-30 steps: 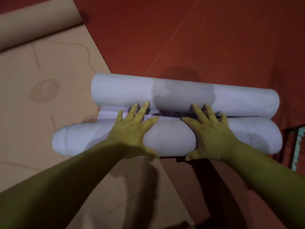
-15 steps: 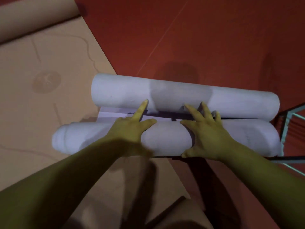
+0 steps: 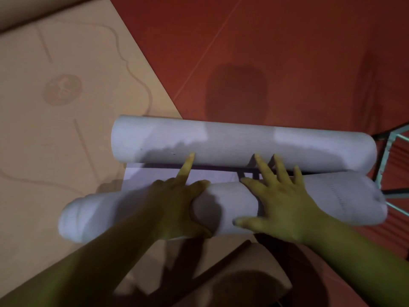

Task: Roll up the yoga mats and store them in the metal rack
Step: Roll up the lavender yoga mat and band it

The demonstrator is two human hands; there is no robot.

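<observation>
A white yoga mat lies across the floor, wound into two rolls from its two ends. The near roll (image 3: 99, 213) is under both my hands, and the far roll (image 3: 232, 140) lies just beyond it. A narrow flat strip of mat (image 3: 155, 176) joins them. My left hand (image 3: 177, 204) curls over the near roll, thumb wrapped round its front and index finger stretched out to touch the far roll. My right hand (image 3: 285, 200) rests flat on the near roll with its fingers spread. The metal rack (image 3: 386, 151) shows at the right edge, close to the rolls' right ends.
A tan yoga mat (image 3: 66, 107) lies flat to the left, its far end rolled up at the top left corner (image 3: 44, 9); the near roll's left end rests on it. Red floor (image 3: 287, 52) stretches beyond. Something tan and rounded (image 3: 254, 273) sits below my hands.
My left hand's fingers have curled round the near roll, leaving only the index finger extended. The gap between the two rolls has narrowed. The metal rack has come into view at the right.
</observation>
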